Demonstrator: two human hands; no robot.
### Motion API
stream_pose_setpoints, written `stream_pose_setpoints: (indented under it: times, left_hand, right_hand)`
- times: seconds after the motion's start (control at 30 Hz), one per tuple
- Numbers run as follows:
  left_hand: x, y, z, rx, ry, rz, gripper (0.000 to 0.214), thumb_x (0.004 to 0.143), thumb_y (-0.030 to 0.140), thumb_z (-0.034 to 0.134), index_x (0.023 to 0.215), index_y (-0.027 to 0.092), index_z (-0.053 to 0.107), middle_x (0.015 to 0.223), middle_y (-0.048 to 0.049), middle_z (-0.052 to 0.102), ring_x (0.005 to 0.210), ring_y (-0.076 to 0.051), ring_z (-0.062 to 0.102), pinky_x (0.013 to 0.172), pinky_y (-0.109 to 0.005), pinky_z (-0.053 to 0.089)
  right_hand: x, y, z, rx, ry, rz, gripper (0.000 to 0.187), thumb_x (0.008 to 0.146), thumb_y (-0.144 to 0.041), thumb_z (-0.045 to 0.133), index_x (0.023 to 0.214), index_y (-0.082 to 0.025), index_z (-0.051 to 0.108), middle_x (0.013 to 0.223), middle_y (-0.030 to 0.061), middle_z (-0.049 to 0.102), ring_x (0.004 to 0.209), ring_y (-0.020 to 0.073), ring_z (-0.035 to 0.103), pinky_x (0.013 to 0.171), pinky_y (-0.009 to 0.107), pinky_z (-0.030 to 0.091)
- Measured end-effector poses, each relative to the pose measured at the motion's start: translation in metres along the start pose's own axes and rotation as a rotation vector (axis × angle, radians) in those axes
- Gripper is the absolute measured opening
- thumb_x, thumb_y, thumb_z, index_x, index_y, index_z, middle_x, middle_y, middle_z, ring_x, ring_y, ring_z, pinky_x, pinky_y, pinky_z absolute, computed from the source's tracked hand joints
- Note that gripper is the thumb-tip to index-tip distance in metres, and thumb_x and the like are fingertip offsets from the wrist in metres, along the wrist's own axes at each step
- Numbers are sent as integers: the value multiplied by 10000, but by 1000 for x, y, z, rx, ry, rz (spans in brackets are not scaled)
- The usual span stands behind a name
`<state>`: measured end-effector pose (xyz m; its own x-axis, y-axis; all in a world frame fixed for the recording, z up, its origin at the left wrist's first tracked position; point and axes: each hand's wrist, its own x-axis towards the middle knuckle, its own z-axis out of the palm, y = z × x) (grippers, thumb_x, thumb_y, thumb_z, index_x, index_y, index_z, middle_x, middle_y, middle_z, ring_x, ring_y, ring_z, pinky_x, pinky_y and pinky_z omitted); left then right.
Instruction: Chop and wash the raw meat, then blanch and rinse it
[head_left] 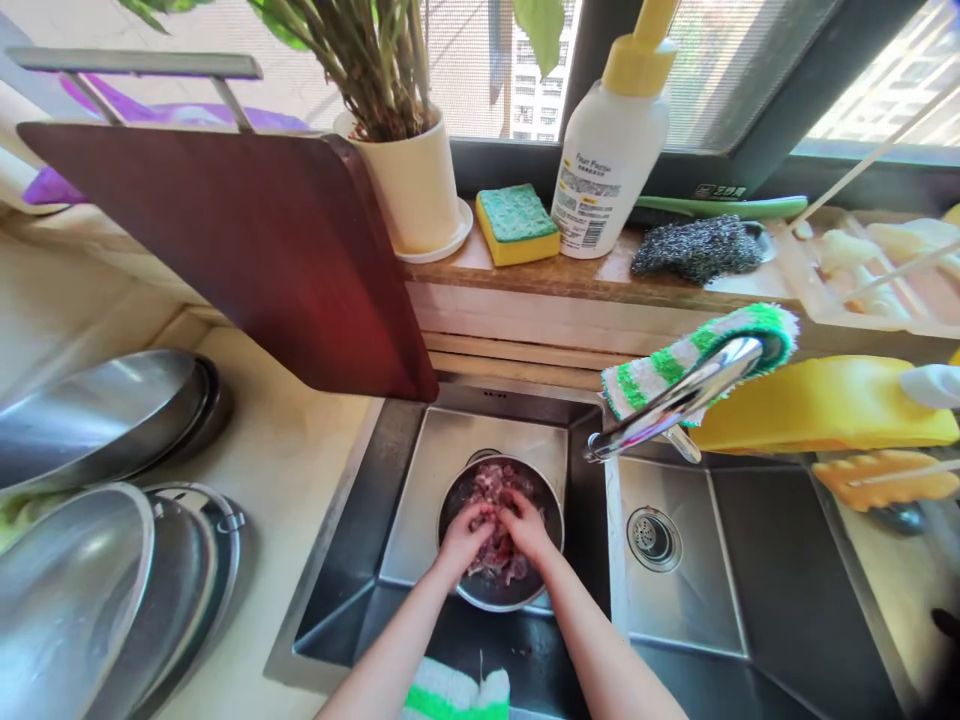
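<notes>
A round metal bowl (pixel 501 606) stands in the left basin of the steel sink (pixel 429 438). Dark red pieces of raw meat (pixel 493 482) fill its middle. My left hand (pixel 461 542) reaches in from the left, its fingers closed on some of the meat. Opposite it, my right hand (pixel 528 530) also has its fingertips pressed into the pieces. The two hands nearly meet at the middle of the bowl, and the meat partly hides their fingertips.
A chrome faucet (pixel 679 395) with a striped cloth hangs right of the bowl. A dark red cutting board (pixel 255 260) leans behind the sink. Metal pans (pixel 97 420) and lids sit at left. The sill holds a sponge (pixel 519 225), a pump bottle (pixel 611 150) and a potted plant (pixel 412 185).
</notes>
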<state>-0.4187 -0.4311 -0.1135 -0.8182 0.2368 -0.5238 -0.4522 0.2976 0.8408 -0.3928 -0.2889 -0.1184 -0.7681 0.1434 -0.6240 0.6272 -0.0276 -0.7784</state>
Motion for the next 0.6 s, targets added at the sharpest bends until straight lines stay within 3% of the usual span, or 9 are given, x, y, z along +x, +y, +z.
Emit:
stream_pose_setpoints:
  times: [0.13,0.23,0.33,0.43,0.5,0.6]
  left_hand:
    - [-28,-2,-7,481,-160,138,329,694,104,536,959,177,716,1190,-113,645,1188,-255,533,1071,-372,340]
    - [-36,-1,-4,797,-177,146,469,718,163,557,1174,217,650,1453,-104,428,1358,-295,344,1121,-428,254]
    - [-29,6,10,1025,-210,70,659,693,218,624,1338,296,510,1544,-79,269,1405,-372,201,1114,-556,184]
    - [-21,16,21,1082,-316,77,486,724,238,609,1201,324,628,1518,-50,333,1386,-390,243,1105,-609,127]
    - [-25,21,17,998,-321,133,393,760,240,569,1130,322,670,1500,-42,367,1358,-354,325,1109,-592,154]
    - [-49,21,-7,775,-185,181,382,764,223,555,1124,272,673,1424,-76,467,1302,-275,427,1101,-463,287]
  right_hand:
    - [-37,-1,-6,-402,-117,-326,438,736,-196,555,1166,-181,634,1164,101,654,1103,241,583,984,369,422]
    - [-51,1,-17,-522,-127,-366,442,752,-146,514,1174,-175,641,1195,110,640,1116,233,583,975,342,426]
    - [-49,4,-30,-622,45,-249,373,831,-150,407,1071,-149,692,1066,133,687,1021,241,629,924,343,447]
    - [-32,9,-42,-681,287,-207,397,837,-179,430,1172,-108,631,1135,178,643,1084,285,590,949,375,417]
    - [-16,14,-49,-555,426,-115,479,799,-185,504,1268,-100,550,1201,191,604,1149,304,548,956,377,406]
    - [7,24,-54,-275,440,170,425,723,-205,600,1135,-103,620,956,163,692,991,307,635,785,344,484]
